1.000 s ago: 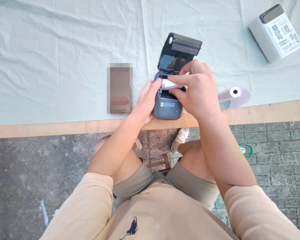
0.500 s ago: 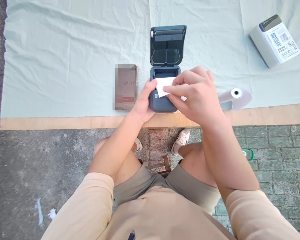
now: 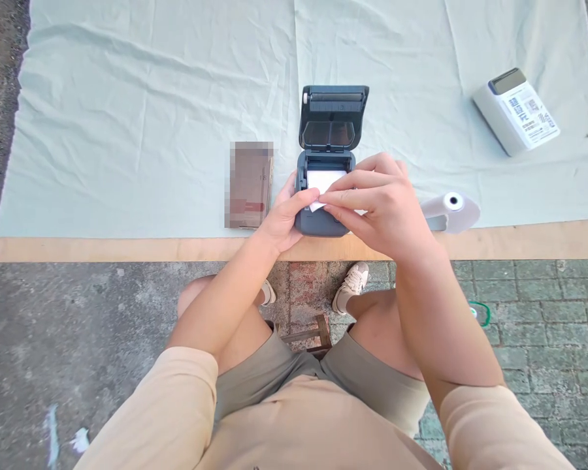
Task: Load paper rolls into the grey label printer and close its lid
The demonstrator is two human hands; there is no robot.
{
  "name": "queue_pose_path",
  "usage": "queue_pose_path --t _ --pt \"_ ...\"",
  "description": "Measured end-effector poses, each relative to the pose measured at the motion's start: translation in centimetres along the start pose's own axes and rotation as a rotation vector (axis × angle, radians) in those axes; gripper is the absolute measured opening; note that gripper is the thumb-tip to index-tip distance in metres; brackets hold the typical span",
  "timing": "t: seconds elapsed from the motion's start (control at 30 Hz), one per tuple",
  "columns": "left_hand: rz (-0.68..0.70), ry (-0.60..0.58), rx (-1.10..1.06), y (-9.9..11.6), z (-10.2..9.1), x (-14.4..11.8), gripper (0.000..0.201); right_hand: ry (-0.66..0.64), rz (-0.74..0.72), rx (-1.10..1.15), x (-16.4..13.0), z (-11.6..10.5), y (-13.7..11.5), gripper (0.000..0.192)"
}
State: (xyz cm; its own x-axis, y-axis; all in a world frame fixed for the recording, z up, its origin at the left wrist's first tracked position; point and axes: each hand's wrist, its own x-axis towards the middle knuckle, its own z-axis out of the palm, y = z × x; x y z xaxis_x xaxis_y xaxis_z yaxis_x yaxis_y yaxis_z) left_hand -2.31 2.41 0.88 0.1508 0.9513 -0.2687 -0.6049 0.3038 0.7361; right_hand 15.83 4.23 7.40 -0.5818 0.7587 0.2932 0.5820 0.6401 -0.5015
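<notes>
A dark label printer [image 3: 323,225] stands near the table's front edge with its lid [image 3: 332,117] swung up and back. My left hand [image 3: 288,212] is wrapped round the printer's left side, its thumb lying over the front of the body by the paper. White paper [image 3: 323,179] lies across the printer's open bay, and its near end sticks out over the front. My right hand [image 3: 382,199] pinches that near end between thumb and fingers. Part of the paper is hidden behind the right fingers.
Left of the printer lies a phone [image 3: 257,186], partly blurred out. A loose roll of white paper [image 3: 455,212] rests to the right, its end uncurled. Farther right is a white box [image 3: 519,114] with printed text. A pale cloth [image 3: 151,130] covers the table.
The paper has gone from held tilted above the printer to lying along its bay. My left thumb has moved onto the paper's near end. The whole view has shifted slightly.
</notes>
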Motion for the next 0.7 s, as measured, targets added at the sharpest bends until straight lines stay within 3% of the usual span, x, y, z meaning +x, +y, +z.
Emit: queue_pose_path --t 0.1,0.23,0.3,0.4,0.47,0.6,0.7 --pt "-0.001 -0.015 -0.002 0.0 -0.1 0.0 0.063 0.075 -0.03 0.08 -0.1 -0.5 -0.5 0.025" --pt "0.001 -0.054 0.072 -0.2 -0.6 0.0 0.074 0.522 0.069 0.258 0.5 -0.5 -0.1 0.021" --pt "0.006 -0.083 0.113 -0.4 -0.8 -0.1 0.076 0.644 0.148 0.318 1.0 0.1 1.1 0.011" --pt "0.015 -0.12 0.142 -0.5 -1.1 -0.1 0.077 0.505 0.178 0.451 1.6 1.2 2.9 0.043" --pt "0.016 -0.127 0.149 -0.5 -1.1 -0.1 0.075 0.437 0.196 0.552 1.9 1.7 3.5 0.042" --pt "0.006 -0.103 0.141 -0.5 -1.1 -0.1 0.073 0.47 0.331 0.572 1.8 1.8 3.6 0.028" --pt "0.008 -0.099 0.136 -0.5 -1.0 -0.2 0.072 0.311 0.356 0.53 1.3 1.9 4.0 0.035"
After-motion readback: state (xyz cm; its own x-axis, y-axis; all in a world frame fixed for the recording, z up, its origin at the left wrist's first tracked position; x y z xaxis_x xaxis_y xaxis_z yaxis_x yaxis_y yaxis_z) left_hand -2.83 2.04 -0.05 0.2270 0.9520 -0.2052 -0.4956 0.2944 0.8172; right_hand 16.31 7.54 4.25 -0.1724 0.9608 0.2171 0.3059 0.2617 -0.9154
